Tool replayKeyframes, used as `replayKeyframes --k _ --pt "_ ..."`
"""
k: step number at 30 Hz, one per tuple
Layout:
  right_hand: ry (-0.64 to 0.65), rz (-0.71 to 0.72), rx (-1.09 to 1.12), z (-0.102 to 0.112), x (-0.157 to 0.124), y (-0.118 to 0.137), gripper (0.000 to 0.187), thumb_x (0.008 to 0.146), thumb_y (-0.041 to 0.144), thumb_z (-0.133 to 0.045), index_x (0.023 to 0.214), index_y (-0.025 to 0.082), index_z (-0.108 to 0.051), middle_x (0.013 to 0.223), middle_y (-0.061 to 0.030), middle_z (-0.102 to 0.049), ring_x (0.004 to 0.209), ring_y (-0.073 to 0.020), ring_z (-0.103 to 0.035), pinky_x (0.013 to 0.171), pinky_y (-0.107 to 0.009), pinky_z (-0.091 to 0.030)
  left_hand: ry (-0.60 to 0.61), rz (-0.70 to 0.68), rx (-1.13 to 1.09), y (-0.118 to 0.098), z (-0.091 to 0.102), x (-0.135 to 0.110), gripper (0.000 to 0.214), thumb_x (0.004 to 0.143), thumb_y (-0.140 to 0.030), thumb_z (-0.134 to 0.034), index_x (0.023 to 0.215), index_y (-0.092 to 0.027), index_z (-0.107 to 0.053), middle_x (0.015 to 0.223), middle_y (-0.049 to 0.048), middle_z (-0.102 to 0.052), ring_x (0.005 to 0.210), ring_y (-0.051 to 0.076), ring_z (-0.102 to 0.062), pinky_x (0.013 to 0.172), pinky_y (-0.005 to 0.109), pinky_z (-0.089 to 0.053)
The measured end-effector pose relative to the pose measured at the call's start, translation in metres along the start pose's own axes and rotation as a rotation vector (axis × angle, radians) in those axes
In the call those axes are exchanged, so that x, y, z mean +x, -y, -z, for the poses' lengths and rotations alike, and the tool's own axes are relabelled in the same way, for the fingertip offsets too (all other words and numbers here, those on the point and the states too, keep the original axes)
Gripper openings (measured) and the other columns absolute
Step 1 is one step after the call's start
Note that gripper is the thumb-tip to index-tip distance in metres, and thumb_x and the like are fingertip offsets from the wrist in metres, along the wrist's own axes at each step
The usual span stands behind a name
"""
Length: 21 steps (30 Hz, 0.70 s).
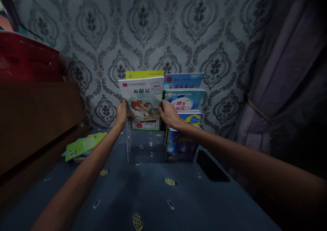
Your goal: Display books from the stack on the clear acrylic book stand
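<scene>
Between my two hands is a picture book (143,100) with a white top and a figure in a red cape on its cover. My left hand (121,114) grips its left edge, and my right hand (169,113) grips the right edge. The book is upright over the left half of a clear acrylic book rack (146,154). Behind it shows the top of a yellow book (145,73). In the rack's right half stand a light blue book (184,81), a teal book (191,98) and a dark blue book (181,147), stepped from back to front.
A small pile with a green book (84,146) on top lies left on the patterned blue cloth (153,197). A black flat object (213,168) rests right of the rack. A brown wooden cabinet (38,122) bears a red basket (28,57). A tied curtain (281,78) hangs at right.
</scene>
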State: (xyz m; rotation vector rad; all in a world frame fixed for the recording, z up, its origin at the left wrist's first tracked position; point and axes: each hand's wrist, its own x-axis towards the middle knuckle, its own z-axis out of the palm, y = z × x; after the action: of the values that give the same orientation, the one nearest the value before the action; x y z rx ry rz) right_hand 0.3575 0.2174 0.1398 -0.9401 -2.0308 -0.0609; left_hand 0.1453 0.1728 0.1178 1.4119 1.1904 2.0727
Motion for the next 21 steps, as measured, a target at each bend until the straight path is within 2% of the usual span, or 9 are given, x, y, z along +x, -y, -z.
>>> replayKeyframes --k 4,11,16,21 --pt "0.001 0.008 0.015 0.002 0.001 0.001 0.013 0.083 0.018 -0.047 0.092 0.019 -0.055 0.097 -0.0142 -0.065 0.093 -0.0288 -0.06 0.085 -0.043 -0.049 0.0 -0.018 -0.039 0.003 -0.001 0.002 0.066 0.082 -0.076 -0.046 0.093 -0.014 -0.066 0.08 0.0048 -0.066 0.063 0.014 -0.063 0.049 0.024 -0.056" --pt "-0.082 0.047 0.056 -0.001 -0.002 0.003 0.029 0.082 0.014 -0.047 0.11 0.014 -0.056 0.11 -0.0176 -0.064 0.103 -0.0306 -0.059 0.093 -0.047 -0.048 -0.069 -0.015 -0.056 0.009 -0.004 0.006 0.063 0.083 -0.073 -0.047 0.093 -0.014 -0.066 0.081 0.006 -0.066 0.065 0.015 -0.061 0.047 0.023 -0.055" --pt "-0.071 0.029 0.04 -0.004 -0.01 -0.001 0.025 0.083 0.015 -0.046 0.106 0.015 -0.056 0.105 -0.0162 -0.064 0.101 -0.0306 -0.058 0.093 -0.049 -0.048 -0.044 -0.008 -0.053 0.013 -0.006 0.001 0.062 0.085 -0.071 -0.046 0.097 -0.014 -0.067 0.083 0.006 -0.068 0.066 0.014 -0.062 0.05 0.023 -0.057" --pt "-0.043 0.038 0.017 -0.001 -0.016 0.0 0.026 0.084 0.017 -0.045 0.108 0.015 -0.057 0.103 -0.0159 -0.063 0.1 -0.0302 -0.057 0.094 -0.048 -0.048 -0.069 0.024 -0.053 0.016 -0.006 -0.004 0.062 0.086 -0.07 -0.044 0.097 -0.013 -0.066 0.079 0.0044 -0.067 0.064 0.014 -0.063 0.05 0.024 -0.056"
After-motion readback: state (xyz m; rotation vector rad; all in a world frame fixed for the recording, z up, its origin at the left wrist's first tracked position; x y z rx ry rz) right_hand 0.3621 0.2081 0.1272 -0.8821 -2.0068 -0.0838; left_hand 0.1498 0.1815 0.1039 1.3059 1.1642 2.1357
